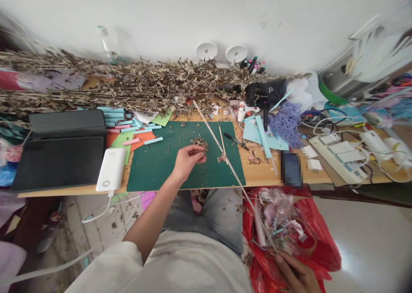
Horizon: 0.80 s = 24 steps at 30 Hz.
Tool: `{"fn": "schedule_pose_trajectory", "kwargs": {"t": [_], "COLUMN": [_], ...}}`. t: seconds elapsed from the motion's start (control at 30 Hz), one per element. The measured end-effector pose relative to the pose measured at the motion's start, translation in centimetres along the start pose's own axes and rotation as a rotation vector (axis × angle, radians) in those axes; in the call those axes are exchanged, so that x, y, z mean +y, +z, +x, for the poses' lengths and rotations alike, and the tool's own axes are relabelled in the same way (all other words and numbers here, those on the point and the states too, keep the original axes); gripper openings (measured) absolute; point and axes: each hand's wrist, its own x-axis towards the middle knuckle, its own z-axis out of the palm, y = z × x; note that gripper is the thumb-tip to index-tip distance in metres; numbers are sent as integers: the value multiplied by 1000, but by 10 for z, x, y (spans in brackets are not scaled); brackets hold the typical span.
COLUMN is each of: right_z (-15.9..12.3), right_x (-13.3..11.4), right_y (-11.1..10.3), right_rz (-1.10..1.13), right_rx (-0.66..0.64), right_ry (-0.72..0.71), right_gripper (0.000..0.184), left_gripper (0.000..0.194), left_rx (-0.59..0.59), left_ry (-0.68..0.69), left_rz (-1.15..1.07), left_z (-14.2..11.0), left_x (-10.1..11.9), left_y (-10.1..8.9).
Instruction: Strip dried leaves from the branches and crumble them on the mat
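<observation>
My left hand point(190, 161) is over the green cutting mat point(154, 164), its fingers pinched against a small clump of crumpled dried leaves point(200, 143). Low on the right, over the red plastic bag point(322, 246), my right hand point(294, 269) is closed around the lower end of a long, thin pale stem point(210, 132). The stem slants up across the mat, with a withered leaf bit point(222, 157) near its middle. Beside it on the mat lie a short wooden stick point(222, 143) and a black pen point(236, 141). Leaf crumbs are scattered around.
Bundles of dried leafy stems point(154, 78) run along the wall. Left are a black tablet case point(64, 155), a white power bank point(111, 169) and blue paper rolls point(111, 115). Right are a glue gun point(247, 110), purple yarn point(286, 123), a phone point(291, 168) and a power strip point(337, 160).
</observation>
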Motion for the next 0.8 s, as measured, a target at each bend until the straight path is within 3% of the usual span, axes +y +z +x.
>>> {"fn": "schedule_pose_trajectory", "kwargs": {"t": [0.07, 0.2, 0.27, 0.37, 0.43, 0.53, 0.63, 0.8], "right_z": [4, 12, 13, 12, 11, 10, 8, 7], "right_x": [5, 14, 14, 5, -3, -11, -12, -10], "right_y": [-2, -5, -3, 1, 4, 7, 9, 14], "right_rz": [16, -9, -28, -52, -75, -93, -83, -79], "right_rx": [-16, -82, -99, -109, -117, -131, -157, -126], "right_ry": [7, -61, -96, -135, -139, -140, -149, -132], "right_gripper": [46, 42, 42, 41, 42, 42, 42, 43], "left_gripper": [19, 15, 18, 33, 46, 61, 51, 37], "left_rx": [7, 115, 163, 109, -27, -159, -138, -81], "left_ry": [49, 293, 364, 279, 152, 87, 55, 18], "left_rz": [147, 573, 669, 529, 309, 106, 34, -40], "left_z": [-3, -3, -5, -13, -20, -26, -24, -20], "left_x": [-4, -9, -6, 4, 11, 17, 16, 7], "left_y": [-6, -29, -35, -27, -13, 9, 21, 21]}}
